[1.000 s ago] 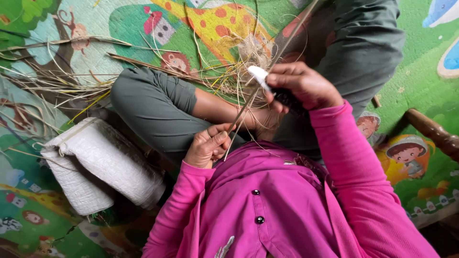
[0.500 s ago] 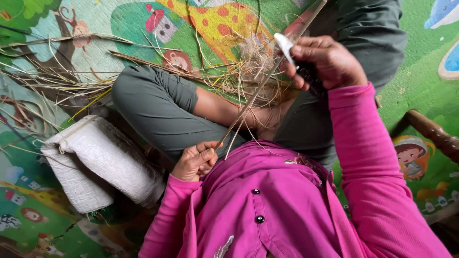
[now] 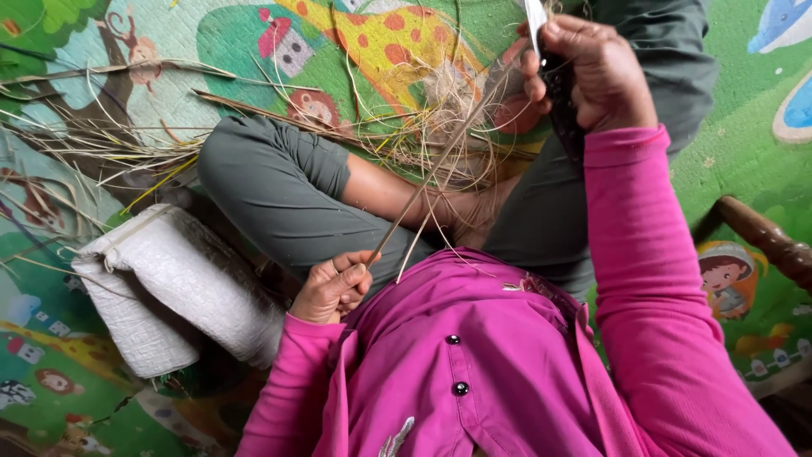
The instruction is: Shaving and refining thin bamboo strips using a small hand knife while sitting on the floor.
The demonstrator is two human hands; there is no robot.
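I sit cross-legged on a colourful play mat (image 3: 761,93) in a pink top and grey-green trousers. My left hand (image 3: 336,288), close to my chest, pinches the near end of a long dry reed strip (image 3: 431,178). The strip runs up and to the right toward my right hand (image 3: 592,72). That hand is raised near the top edge and grips a knife (image 3: 550,59) with a dark handle and pale blade, held against the strip's far end. Fine pale fibres (image 3: 457,101) hang around the strip over my lap.
A folded white woven sack (image 3: 169,288) lies beside my left knee. Loose dry reeds and shavings (image 3: 101,144) are scattered over the mat at upper left. A turned wooden furniture leg (image 3: 765,237) sticks in at the right.
My right hand has moved the knife up and away along the strip, from near my lap to the top of the view. My left hand has kept its hold and drawn slightly toward my chest.
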